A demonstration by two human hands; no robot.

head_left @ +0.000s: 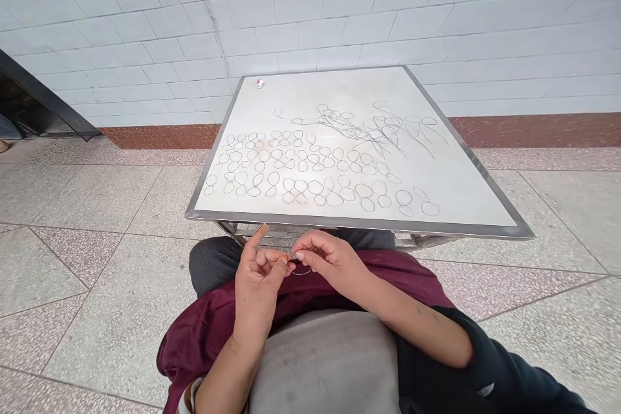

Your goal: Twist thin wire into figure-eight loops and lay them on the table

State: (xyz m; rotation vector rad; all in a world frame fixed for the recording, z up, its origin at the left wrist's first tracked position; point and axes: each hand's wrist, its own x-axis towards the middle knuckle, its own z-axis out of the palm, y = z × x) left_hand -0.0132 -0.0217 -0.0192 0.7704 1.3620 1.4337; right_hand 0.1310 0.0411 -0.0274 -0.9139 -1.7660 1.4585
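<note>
Thumb and fingers of my left hand [261, 270] pinch a thin wire loop [299, 273] over my lap, with the index finger raised. My right hand [326, 256] grips the same wire from the right, its fingertips almost meeting those of the left. The lower curve of the loop hangs below both hands. Beyond them, several wire pieces shaped like figure eights [301, 191] lie in rows on the white table [466, 204]. A tangled heap of longer wires with looped ends [359, 129] lies farther back on it.
A small white and red object [261, 83] sits at the table's far left corner. The table's metal front edge [339, 223] runs just beyond my hands. A tiled wall [310, 6] stands behind the table, and a dark opening [24, 103] is at the far left.
</note>
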